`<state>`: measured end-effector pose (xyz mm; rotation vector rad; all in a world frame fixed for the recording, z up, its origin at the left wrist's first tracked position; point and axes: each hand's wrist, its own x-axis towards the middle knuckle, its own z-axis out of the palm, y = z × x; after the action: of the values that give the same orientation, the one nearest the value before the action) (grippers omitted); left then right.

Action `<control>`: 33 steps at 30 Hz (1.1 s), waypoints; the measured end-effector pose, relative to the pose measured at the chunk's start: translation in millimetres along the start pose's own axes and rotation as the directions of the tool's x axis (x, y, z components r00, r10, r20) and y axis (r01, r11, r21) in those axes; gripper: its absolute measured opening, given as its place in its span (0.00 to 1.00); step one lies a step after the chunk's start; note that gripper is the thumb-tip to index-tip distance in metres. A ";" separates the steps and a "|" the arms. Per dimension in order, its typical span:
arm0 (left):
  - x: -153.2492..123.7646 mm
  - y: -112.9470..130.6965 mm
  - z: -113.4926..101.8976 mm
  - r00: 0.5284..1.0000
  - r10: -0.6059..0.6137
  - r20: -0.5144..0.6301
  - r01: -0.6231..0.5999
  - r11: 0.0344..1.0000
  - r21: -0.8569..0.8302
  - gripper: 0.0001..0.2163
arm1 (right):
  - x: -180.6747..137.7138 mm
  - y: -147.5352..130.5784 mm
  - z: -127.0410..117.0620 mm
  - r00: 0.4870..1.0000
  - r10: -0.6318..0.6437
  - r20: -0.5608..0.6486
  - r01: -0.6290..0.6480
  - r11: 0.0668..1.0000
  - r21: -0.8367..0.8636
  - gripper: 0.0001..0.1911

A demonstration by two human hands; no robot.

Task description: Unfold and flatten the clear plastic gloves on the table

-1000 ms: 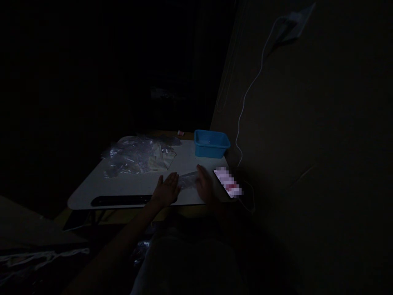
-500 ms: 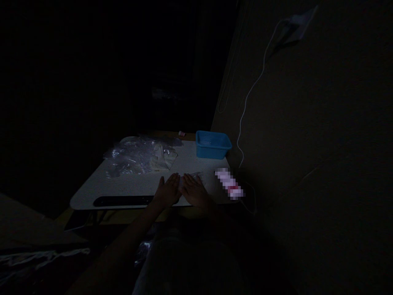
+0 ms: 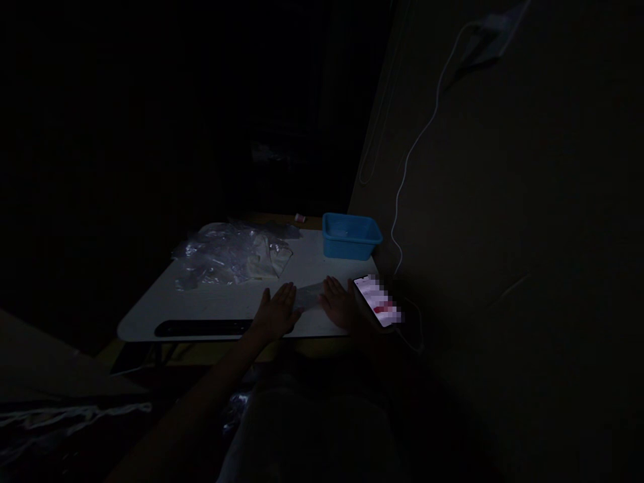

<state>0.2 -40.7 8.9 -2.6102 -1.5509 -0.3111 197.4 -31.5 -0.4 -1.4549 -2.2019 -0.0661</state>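
A thin clear plastic bag (image 3: pixel 308 296) lies flat on the white table (image 3: pixel 201 310), between my two hands. My left hand (image 3: pixel 276 311) rests with fingers stretched out at the bag's left side. On its right side my right hand (image 3: pixel 338 302) lies flat, fingers extended, close to the lit phone (image 3: pixel 378 302). Both palms face down, and neither hand grips anything. The room is very dark, so the bag's edges are hard to make out.
Crumpled clear plastic bags (image 3: pixel 216 251) cover the table's back left, with a pale cloth-like piece (image 3: pixel 261 258) among them. A blue basket (image 3: pixel 351 247) stands at the back right. A white cable (image 3: pixel 410 151) hangs along the right wall. A black slot (image 3: pixel 201 328) runs near the front edge.
My right hand has slid to the right, away from my left hand, uncovering more of the plastic bag. My left hand has stayed almost in place.
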 end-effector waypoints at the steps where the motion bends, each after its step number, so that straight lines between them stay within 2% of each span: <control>1: 0.1 0.3 -0.8 1.000 -0.004 0.012 0.004 1.000 0.001 0.25 | 0.4 1.6 -0.3 1.000 0.010 -0.008 -0.010 1.000 -0.006 0.22; 9: 0.0 -0.3 -0.1 1.000 -0.002 0.010 0.002 1.000 -0.005 0.25 | 2.8 1.9 -7.6 0.983 0.158 -0.092 -0.161 0.986 -0.032 0.26; 11: 0.1 -0.5 0.8 1.000 -0.006 0.006 0.006 1.000 -0.010 0.25 | 3.0 -6.2 -9.3 0.991 0.116 -0.069 -0.119 0.992 -0.040 0.26; 14: 0.3 -0.4 0.8 1.000 -0.013 0.009 0.013 1.000 -0.004 0.25 | 4.5 -27.1 -8.2 1.000 -0.013 0.005 0.013 0.997 -0.075 0.25; 17: 0.2 -0.1 -1.3 0.999 -0.017 0.050 0.016 1.000 0.016 0.25 | 7.5 -49.1 -2.9 0.987 -0.133 0.088 0.143 0.983 -0.115 0.26; 20: -0.2 0.3 -3.1 0.997 -0.022 0.077 0.019 0.999 0.035 0.24 | 9.4 -58.5 2.5 0.974 -0.169 0.153 0.192 0.971 -0.146 0.26; 25: -0.1 0.6 -1.2 1.000 -0.013 0.026 0.012 0.999 0.050 0.24 | 6.8 -40.1 4.1 0.984 -0.128 0.126 0.150 0.972 -0.183 0.25; 33: -0.1 1.6 -2.4 0.999 -0.019 0.037 0.017 0.998 0.054 0.26 | 3.3 0.0 -2.5 0.997 -0.049 0.057 0.061 0.969 -0.239 0.24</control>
<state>1.2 -41.9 11.2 -2.5772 -1.5725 -0.2198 197.3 -29.5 3.2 -1.5363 -2.3411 -0.3299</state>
